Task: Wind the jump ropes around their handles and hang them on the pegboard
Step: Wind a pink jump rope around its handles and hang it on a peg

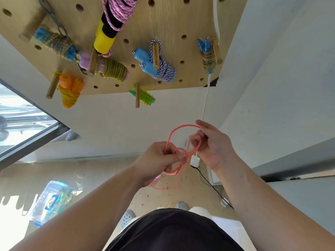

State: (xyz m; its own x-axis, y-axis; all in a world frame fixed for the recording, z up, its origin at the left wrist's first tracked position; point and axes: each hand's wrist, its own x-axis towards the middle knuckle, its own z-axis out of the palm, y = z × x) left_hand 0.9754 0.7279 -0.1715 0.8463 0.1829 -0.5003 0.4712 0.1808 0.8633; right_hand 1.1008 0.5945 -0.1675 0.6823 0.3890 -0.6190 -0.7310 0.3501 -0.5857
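Observation:
I hold a thin pink jump rope in front of me, below the wooden pegboard. My left hand is closed around its bunched loops and what looks like a pink handle that pokes out beneath the fist. My right hand pinches a large loop of the same rope between thumb and fingers, a little higher and to the right. Strands cross between the two hands and a slack loop hangs below. Several wound ropes hang on pegs above, among them a blue-handled striped one and a green one.
A white cable runs down the wall from the pegboard's right edge to a white plug, with a black wire trailing to the floor. A clear plastic box lies on the floor at left. A window is at left.

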